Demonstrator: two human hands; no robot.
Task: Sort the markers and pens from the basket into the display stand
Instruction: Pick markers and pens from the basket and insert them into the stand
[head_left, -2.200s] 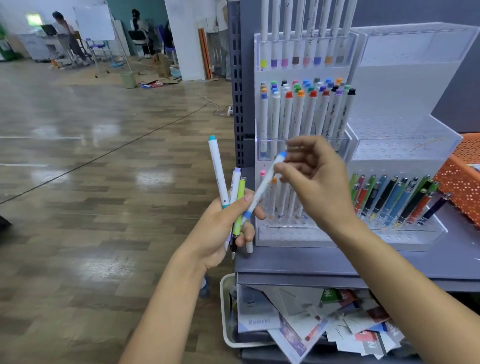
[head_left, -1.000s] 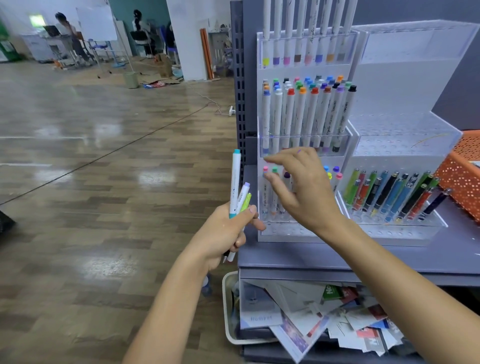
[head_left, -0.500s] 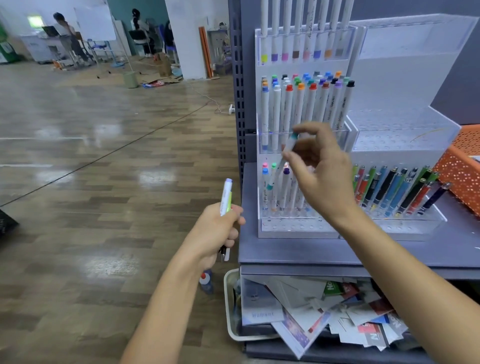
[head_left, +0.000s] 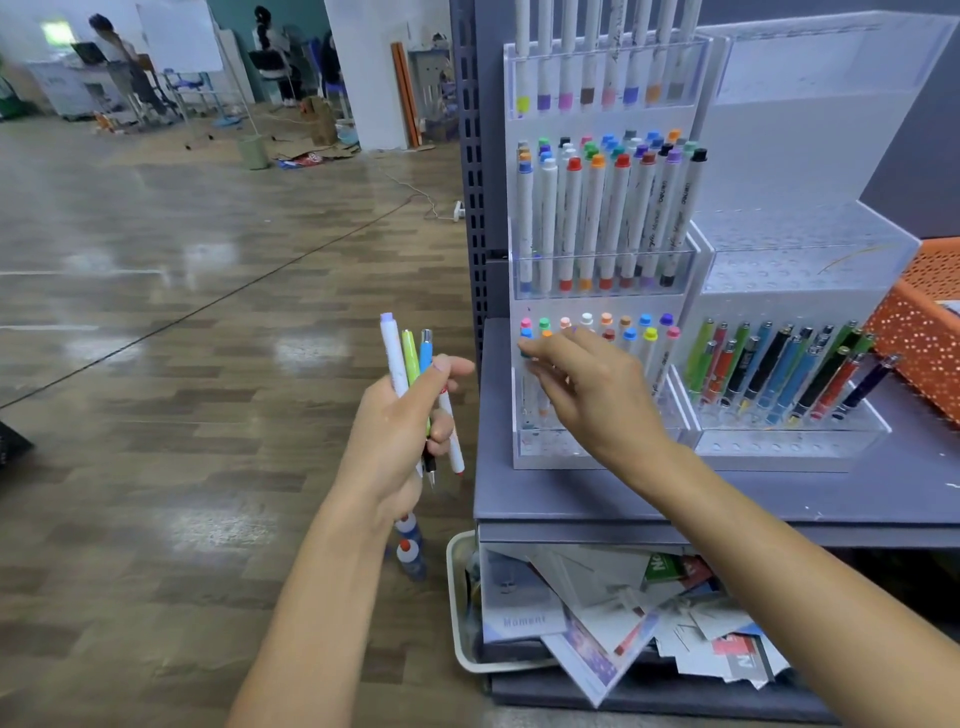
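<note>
Marker (head_left: 525, 354), teal cap pinched by right fingers (head_left: 551, 357)

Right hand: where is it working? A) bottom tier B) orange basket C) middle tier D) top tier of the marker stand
A: the right hand is at the bottom tier of the marker stand, its fingertips pinching a teal-capped marker at the front left corner. The left hand holds the spare pens off to the side.
</note>
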